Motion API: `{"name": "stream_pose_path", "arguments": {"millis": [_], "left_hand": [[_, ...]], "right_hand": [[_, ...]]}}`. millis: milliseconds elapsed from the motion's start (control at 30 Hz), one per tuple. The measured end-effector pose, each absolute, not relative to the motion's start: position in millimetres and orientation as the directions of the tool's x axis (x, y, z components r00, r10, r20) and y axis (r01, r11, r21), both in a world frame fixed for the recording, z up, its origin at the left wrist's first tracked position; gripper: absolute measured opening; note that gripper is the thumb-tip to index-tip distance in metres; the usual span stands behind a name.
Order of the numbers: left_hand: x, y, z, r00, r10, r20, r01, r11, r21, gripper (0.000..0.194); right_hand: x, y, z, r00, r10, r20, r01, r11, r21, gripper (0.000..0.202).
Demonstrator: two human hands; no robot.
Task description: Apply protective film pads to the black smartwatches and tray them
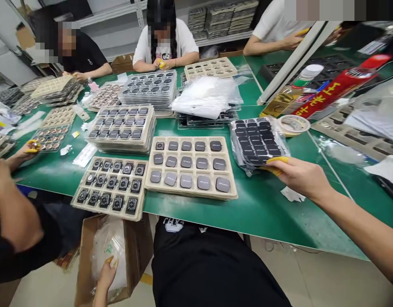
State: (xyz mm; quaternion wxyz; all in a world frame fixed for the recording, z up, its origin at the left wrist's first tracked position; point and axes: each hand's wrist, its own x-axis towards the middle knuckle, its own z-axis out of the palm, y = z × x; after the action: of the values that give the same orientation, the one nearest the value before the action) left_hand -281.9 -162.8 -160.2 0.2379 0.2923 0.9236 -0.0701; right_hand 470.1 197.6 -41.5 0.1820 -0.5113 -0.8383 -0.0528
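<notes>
My right hand (292, 172), with yellow covers on its fingertips, grips the near right edge of a bagged tray of black pieces (255, 140). The tray rests on the green table, clear plastic crumpled around it. Low at the left, my left hand (107, 273) reaches over a cardboard box (137, 256) that holds a clear plastic bag (111, 238). Its covered fingertips are apart, and nothing shows between them. In front of me lie a beige tray of dark grey square pieces (186, 162) and a tilted tray of black watch bodies (111, 185), which overhangs the table edge.
Stacked trays (121, 128) stand behind, beside white plastic sheets (207, 98). A tape roll (293, 125), a bottle (284, 96) and a red tube (340, 87) are at right. A co-worker's hand (30, 149) is at left; other people sit across the green table (247, 213).
</notes>
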Motion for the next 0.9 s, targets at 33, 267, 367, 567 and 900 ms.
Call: {"name": "stream_pose_path", "arguments": {"millis": [33,267,367,567,900], "left_hand": [[-281.9,-169.8,-158.2,-0.728,0.499,-0.470,0.545,0.837,0.044,0.028],[-263.8,-193.7,-133.8,-0.868,0.440,-0.228,0.381,0.887,0.262,0.037],[-257.2,-190.8,-118.0,-0.906,0.417,-0.069,0.367,0.858,0.360,0.039],[-255.0,-146.5,-67.9,-0.891,0.387,0.239,0.451,0.684,0.573,0.047],[-74.6,203.9,90.7,0.065,0.975,0.214,0.984,-0.098,0.147,0.039]], "right_hand": [[469.3,198.3,-44.0,-0.417,0.833,0.364,0.868,0.483,-0.113,0.025],[466.3,200.5,-46.3,-0.369,0.823,0.432,0.868,0.471,-0.155,0.035],[453.6,199.8,-44.3,-0.290,0.821,0.492,0.908,0.398,-0.129,0.035],[422.2,193.8,-46.0,-0.262,0.810,0.525,0.925,0.367,-0.104,0.035],[385.9,155.4,-36.6,-0.270,0.807,0.526,0.910,0.393,-0.136,0.042]]}}
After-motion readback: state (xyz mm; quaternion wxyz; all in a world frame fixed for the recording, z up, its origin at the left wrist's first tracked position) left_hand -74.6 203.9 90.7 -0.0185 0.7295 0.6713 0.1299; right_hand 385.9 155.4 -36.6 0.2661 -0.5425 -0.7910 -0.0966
